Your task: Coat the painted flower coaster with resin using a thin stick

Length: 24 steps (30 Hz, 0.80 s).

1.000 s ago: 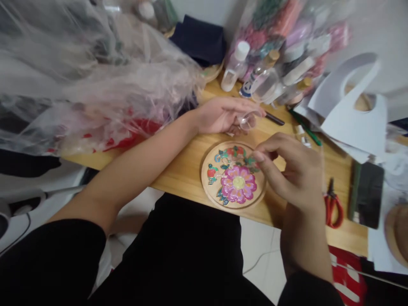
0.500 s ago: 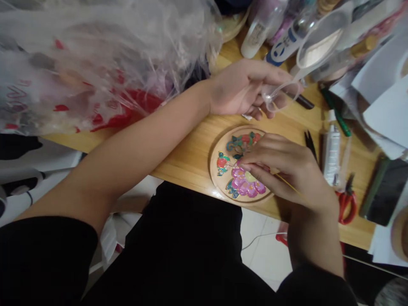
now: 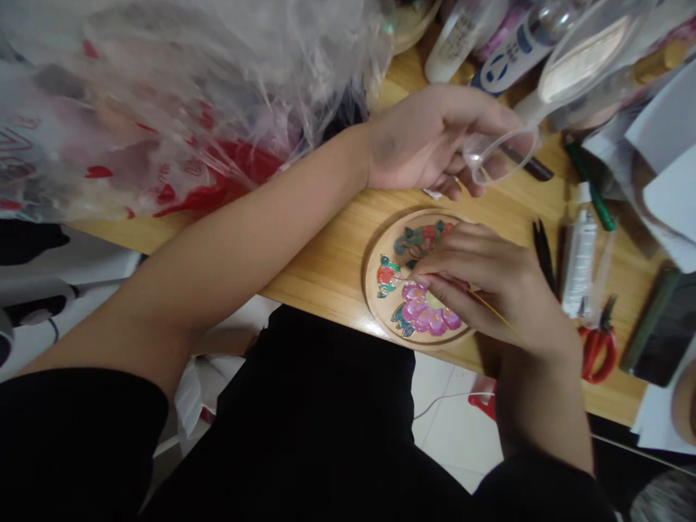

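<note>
right grip (image 3: 492,279) pinching thin tool (image 3: 491,310) | painted disc (image 3: 391,306) beneath | left grip (image 3: 435,141) holding clear cup (image 3: 501,156)

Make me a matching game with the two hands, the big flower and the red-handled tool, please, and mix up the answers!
Things:
1. Left hand
2. Right hand
3. Big flower
4. Red-handled tool

Matches:
A. pink-purple petals
B. lying on the table, near the phone
C. holding a clear cup
D. pinching a thin tool over the round board

Right pairs: 1-C, 2-D, 3-A, 4-B
</note>
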{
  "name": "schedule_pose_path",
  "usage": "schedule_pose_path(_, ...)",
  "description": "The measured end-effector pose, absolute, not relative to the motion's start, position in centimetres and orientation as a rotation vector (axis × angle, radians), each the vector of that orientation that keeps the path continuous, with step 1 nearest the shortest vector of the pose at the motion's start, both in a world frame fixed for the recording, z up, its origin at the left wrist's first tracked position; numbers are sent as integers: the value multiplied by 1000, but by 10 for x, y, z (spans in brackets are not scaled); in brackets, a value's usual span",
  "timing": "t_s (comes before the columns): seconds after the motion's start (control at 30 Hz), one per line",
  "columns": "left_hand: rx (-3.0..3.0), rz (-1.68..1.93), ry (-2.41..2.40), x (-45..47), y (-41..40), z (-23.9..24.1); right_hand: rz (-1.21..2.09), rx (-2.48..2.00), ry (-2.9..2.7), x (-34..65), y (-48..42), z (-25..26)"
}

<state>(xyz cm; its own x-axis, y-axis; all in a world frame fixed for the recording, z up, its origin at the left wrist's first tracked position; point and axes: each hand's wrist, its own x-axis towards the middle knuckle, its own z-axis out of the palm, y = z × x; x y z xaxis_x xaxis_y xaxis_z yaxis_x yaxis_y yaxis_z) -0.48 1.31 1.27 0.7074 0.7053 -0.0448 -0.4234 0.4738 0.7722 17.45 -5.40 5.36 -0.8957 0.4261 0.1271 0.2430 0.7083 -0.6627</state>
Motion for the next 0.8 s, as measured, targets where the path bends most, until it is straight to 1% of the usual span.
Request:
schedule_pose_path(0.17, 818, 718, 384, -5, 12, 12, 1025, -661, -2561, 180, -55, 62)
schedule_pose_path(0.33, 781, 718, 379, -4, 10, 16, 959, -787, -2365, 191, -53, 66)
schedule_pose_path(0.53, 764, 723, 481, -3, 8, 20, 926, -861, -2069, 197, -52, 60)
schedule_pose_path(0.67, 771, 709, 429, -5, 11, 11, 883, -1090, -1878, 198, -49, 55)
schedule_pose_path(0.8, 795, 689, 429, -6, 13, 6, 863, -1180, -1735, 197, -45, 53)
